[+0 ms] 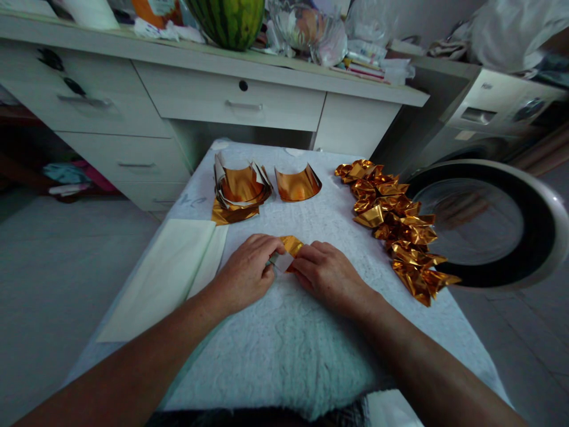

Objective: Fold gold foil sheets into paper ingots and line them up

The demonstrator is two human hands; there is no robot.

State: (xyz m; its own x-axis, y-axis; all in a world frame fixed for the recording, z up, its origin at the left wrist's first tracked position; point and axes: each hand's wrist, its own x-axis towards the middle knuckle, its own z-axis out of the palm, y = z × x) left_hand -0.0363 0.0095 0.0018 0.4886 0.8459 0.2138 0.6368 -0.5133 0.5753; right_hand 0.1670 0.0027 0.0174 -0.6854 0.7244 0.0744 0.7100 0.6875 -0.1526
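Between my two hands, near the middle of the cloth-covered table [267,356], is a sheet of gold foil paper [292,244] with a pale underside, partly folded or curled. My left hand [249,267] grips its left side with thumb and fingers. Bent fingers of my right hand [326,273] hold the right side; the fingertips are partly hidden. Beyond my hands lies a stack of curled gold foil sheets [242,185], with a single curled foil sheet [299,184] to its right. A row of folded gold foil pieces [391,219] runs along the table's right side.
White paper sheets [155,273] lie on the table's left. Behind stands a white drawer desk [240,95] bearing a watermelon [229,21], a glass bowl [302,26] and plastic bags. The open round door [489,222] of a washing machine [484,112] reaches the table's right edge.
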